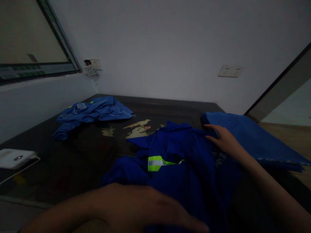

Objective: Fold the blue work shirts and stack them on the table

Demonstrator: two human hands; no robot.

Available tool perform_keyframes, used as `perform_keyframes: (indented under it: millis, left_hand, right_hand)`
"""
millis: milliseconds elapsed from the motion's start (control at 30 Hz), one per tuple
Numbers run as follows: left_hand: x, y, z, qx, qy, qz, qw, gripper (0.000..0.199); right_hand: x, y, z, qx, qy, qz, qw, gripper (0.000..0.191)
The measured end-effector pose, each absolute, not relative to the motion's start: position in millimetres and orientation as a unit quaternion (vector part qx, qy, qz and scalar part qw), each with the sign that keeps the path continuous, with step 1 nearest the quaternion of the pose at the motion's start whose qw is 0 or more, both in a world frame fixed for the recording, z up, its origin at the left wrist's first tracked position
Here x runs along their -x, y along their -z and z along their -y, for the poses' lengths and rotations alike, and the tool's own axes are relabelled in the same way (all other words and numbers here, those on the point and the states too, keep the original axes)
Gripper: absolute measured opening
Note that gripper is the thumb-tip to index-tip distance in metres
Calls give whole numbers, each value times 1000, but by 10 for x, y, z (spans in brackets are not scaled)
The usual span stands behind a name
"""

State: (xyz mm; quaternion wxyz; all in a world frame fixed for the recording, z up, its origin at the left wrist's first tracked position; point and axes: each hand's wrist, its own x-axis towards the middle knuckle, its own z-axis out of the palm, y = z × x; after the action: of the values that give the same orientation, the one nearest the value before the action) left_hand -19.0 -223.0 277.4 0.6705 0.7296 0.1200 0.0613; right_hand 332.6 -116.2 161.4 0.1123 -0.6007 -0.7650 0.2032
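A dark blue work garment (184,184) lies crumpled in front of me, with a yellow-green and silver reflective band (155,163) and pale lettering near its right side. My right hand (222,139) is at its upper right edge, thumb and fingers apart, fingertips at the cloth. Low in the view, my left hand (150,207) reaches across the near part of the garment, somewhat blurred. One finger stretches out to the right; its other fingers are mostly hidden or cut off by the frame's lower edge.
A second blue garment (97,111) lies bunched at the back left. Folded blue cloth (238,132) is stacked at the right, overhanging the edge. The dark table (80,161) has a bird pattern. A white device (17,158) with a cable lies left. Sockets (230,71) are on the wall.
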Motion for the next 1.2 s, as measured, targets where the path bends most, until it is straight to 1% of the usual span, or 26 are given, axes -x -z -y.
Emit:
perform_keyframes:
  millis: [67, 133, 167, 200, 233, 300, 367, 400, 433, 467, 533, 567, 600, 700, 767, 867, 933, 967, 1033, 1133, 1200]
  left_hand:
    - [403, -2595, 1936, -722, -111, -251, 635, 47]
    - [665, -2199, 1633, -709, -157, -409, 552, 43]
    - [779, -1947, 1499, -712, -158, -470, 497, 43]
    - [865, -1684, 1386, -716, -145, -519, 444, 42]
    - [915, -1432, 1298, -720, -123, -544, 412, 41]
    - [898, -1032, 1208, -723, -78, -538, 426, 38]
    - [745, -838, 1217, -734, -55, -501, 455, 35]
    - [640, -816, 1247, -742, -53, -477, 468, 32]
    - [532, -831, 1282, -749, -60, -456, 478, 28]
    - [432, -868, 1316, -753, -70, -439, 485, 26]
    - [298, -956, 1351, -753, -92, -428, 491, 32]
    - [277, -988, 1343, -750, -101, -432, 491, 36]
    - [289, -1009, 1316, -746, -106, -441, 488, 36]
    - [513, -1062, 1174, -724, -122, -500, 459, 27]
    - [774, -1176, 1114, -699, -168, -563, 407, 25]
    - [1215, -1495, 1217, -668, -267, -636, 278, 27]
    - [1478, -1700, 1409, -661, -307, -651, 211, 24]
    - [1593, -1765, 1520, -662, -308, -655, 195, 23]
    - [1780, -1797, 1733, -673, -255, -660, 216, 26]
    - [1933, -1684, 1943, -693, -140, -642, 298, 33]
    - [1907, -1623, 1997, -711, -120, -625, 301, 34]
  right_hand:
    - [-3244, -1917, 1278, 586, -167, 783, 128, 36]
    - [-3105, -2178, 1382, 589, -158, 784, 110, 31]
    - [-3028, -2260, 1417, 601, -152, 781, 78, 31]
    - [-2954, -2303, 1437, 617, -141, 774, 32, 36]
    - [-2886, -2305, 1442, 634, -124, 763, -20, 42]
    - [-2780, -2208, 1420, 658, -95, 738, -114, 55]
    - [-2711, -2024, 1392, 659, -108, 724, -172, 63]
    - [-2690, -1919, 1387, 649, -133, 725, -190, 61]
    - [-2676, -1814, 1391, 633, -164, 729, -203, 56]
    - [-2674, -1715, 1402, 616, -195, 734, -208, 47]
    - [-2715, -1557, 1426, 589, -246, 746, -186, 23]
    - [-2764, -1509, 1429, 584, -265, 752, -154, 15]
    - [-2835, -1487, 1423, 584, -279, 754, -108, 13]
    - [-3151, -1587, 1349, 592, -330, 733, 59, 16]
    - [-3402, -1761, 1299, 602, -357, 698, 153, 18]
    - [-3724, -2033, 1307, 633, -354, 640, 253, 22]
    - [-3854, -2129, 1370, 663, -335, 602, 292, 23]
    - [-3884, -2138, 1409, 672, -333, 590, 299, 23]
    - [-3875, -2080, 1486, 671, -349, 592, 278, 20]
    - [-3733, -1871, 1586, 639, -381, 641, 190, 16]
    - [-3614, -1725, 1644, 635, -366, 663, 151, 19]
